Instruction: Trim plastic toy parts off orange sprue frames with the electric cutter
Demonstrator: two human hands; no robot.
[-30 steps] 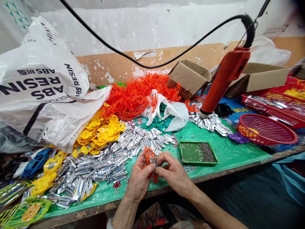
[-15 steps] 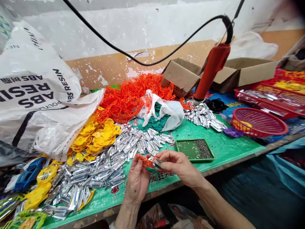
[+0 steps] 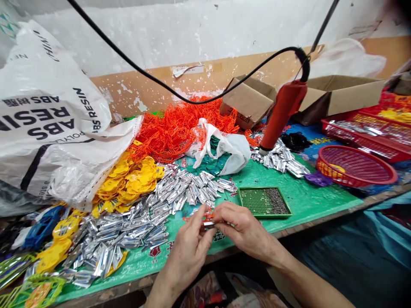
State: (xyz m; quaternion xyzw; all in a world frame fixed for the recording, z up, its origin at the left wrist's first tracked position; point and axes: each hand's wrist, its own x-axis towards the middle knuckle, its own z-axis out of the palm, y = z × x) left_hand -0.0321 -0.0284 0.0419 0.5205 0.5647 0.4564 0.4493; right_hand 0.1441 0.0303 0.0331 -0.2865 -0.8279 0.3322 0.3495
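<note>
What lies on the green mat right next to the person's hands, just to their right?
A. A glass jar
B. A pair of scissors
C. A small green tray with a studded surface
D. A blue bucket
C. A small green tray with a studded surface lies flat on the green mat just beyond the right hand, while both hands, the left hand included, pinch a small orange and silver piece.
</note>
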